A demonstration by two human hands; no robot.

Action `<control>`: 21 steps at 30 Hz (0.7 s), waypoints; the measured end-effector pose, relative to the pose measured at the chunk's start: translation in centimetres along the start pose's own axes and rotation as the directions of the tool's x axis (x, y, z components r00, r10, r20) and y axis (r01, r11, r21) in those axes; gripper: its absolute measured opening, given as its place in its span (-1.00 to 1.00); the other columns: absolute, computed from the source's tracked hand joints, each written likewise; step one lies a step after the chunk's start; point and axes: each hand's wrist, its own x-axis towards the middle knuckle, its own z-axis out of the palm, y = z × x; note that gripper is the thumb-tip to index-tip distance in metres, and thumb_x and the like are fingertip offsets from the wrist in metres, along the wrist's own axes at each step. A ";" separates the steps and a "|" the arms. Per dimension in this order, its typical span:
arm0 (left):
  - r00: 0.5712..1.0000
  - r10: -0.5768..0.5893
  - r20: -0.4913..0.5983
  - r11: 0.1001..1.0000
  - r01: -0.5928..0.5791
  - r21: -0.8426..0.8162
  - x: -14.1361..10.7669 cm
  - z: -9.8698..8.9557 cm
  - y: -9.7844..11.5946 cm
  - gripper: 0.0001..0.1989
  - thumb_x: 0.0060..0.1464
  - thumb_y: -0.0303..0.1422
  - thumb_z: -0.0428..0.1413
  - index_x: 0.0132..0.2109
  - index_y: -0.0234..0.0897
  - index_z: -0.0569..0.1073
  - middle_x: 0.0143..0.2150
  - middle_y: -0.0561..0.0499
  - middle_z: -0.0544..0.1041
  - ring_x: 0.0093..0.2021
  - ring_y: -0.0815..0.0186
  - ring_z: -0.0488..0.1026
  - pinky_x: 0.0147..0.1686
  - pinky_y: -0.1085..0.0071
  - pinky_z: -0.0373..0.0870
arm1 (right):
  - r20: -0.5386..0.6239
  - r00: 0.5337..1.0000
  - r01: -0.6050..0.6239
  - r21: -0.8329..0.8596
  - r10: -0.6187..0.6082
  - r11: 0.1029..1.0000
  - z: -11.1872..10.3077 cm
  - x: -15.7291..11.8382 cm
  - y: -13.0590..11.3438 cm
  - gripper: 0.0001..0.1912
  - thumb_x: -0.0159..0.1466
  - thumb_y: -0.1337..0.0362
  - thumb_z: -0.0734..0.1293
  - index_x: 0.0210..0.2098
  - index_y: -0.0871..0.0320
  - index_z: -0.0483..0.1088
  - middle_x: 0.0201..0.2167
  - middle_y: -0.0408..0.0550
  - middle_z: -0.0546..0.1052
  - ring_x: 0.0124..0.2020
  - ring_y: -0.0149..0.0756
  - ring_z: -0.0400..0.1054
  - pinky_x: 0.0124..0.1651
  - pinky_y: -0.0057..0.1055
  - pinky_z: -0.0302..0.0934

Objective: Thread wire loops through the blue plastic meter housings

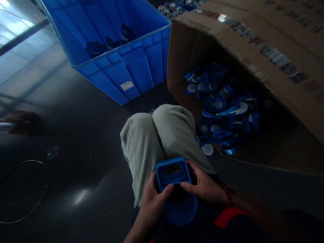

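A blue plastic part point(181, 212) with a rectangular opening and a rounded lower end is held between both hands over my lap. My left hand point(153, 199) grips its left side, the thumb on the lower edge of the opening. On the right side my right hand point(202, 185) holds the same part, its thumb also near that edge. The fingers behind the part are hidden. Similar blue parts point(217, 104), some with whitish round pieces, lie piled in a cardboard box point(268, 50) at the right.
Ahead stands a large blue bin point(141, 67) with several dark blue pieces inside. My knees point(152, 135) are close together below it. On the dark floor at the left are a metal ring point(45, 189), a scrap of clear plastic point(52, 152) and a brown object point(20, 122).
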 end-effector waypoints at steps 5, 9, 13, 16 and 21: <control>0.999 -0.016 0.033 0.999 0.017 -0.036 0.0 -0.3 -0.3 -0.46 0.03 -0.20 0.22 0.12 -0.27 0.30 0.07 -0.18 0.51 0.02 0.04 0.48 0.00 0.14 0.44 | -0.045 0.999 -0.019 0.064 0.022 0.998 0.6 -0.1 0.5 -0.32 0.17 0.18 0.42 0.21 0.06 0.09 0.14 0.08 0.37 0.14 -0.10 0.32 0.20 -0.02 0.21; 0.996 -0.086 0.018 0.996 0.086 -0.035 -0.2 -1.1 -0.9 -0.36 0.04 -0.18 0.22 0.21 -0.25 0.22 0.24 -0.20 0.35 0.20 -0.02 0.31 0.07 0.10 0.40 | -0.097 0.994 -0.048 0.062 0.054 0.997 1.0 0.2 0.8 -0.32 0.16 0.17 0.44 0.18 0.09 0.10 0.11 0.11 0.40 0.13 -0.09 0.32 0.21 0.01 0.20; 0.998 -0.044 0.039 0.998 0.046 -0.053 -0.4 -1.3 -1.0 -0.40 0.05 -0.19 0.21 0.19 -0.26 0.24 0.20 -0.21 0.40 0.17 -0.02 0.36 0.09 0.09 0.39 | -0.036 0.999 -0.025 0.054 0.027 0.998 0.7 0.1 0.9 -0.28 0.17 0.14 0.43 0.22 0.05 0.05 0.14 0.08 0.38 0.13 -0.11 0.32 0.22 -0.01 0.18; 0.999 0.035 -0.030 0.999 -0.034 0.035 -0.9 -1.1 -1.1 -0.41 0.04 -0.18 0.21 0.17 -0.23 0.26 0.17 -0.17 0.43 0.15 0.00 0.38 0.11 0.11 0.38 | 0.007 1.000 0.007 -0.020 -0.007 1.000 0.4 -0.4 0.6 -0.18 0.18 0.11 0.42 0.30 0.06 -0.04 0.23 0.10 0.29 0.21 -0.07 0.22 0.27 0.02 0.10; 0.964 0.245 -0.107 0.953 -0.219 0.212 -1.6 -0.9 0.6 -0.25 -0.01 -0.12 0.22 0.27 -0.12 0.12 0.21 -0.12 0.39 0.19 -0.02 0.33 0.15 0.12 0.33 | -0.157 0.988 -0.016 -0.169 -0.011 0.985 0.6 0.2 -1.9 -0.22 0.16 -0.02 0.39 0.27 0.04 0.06 0.21 0.11 0.31 0.23 0.10 0.17 0.25 0.16 0.04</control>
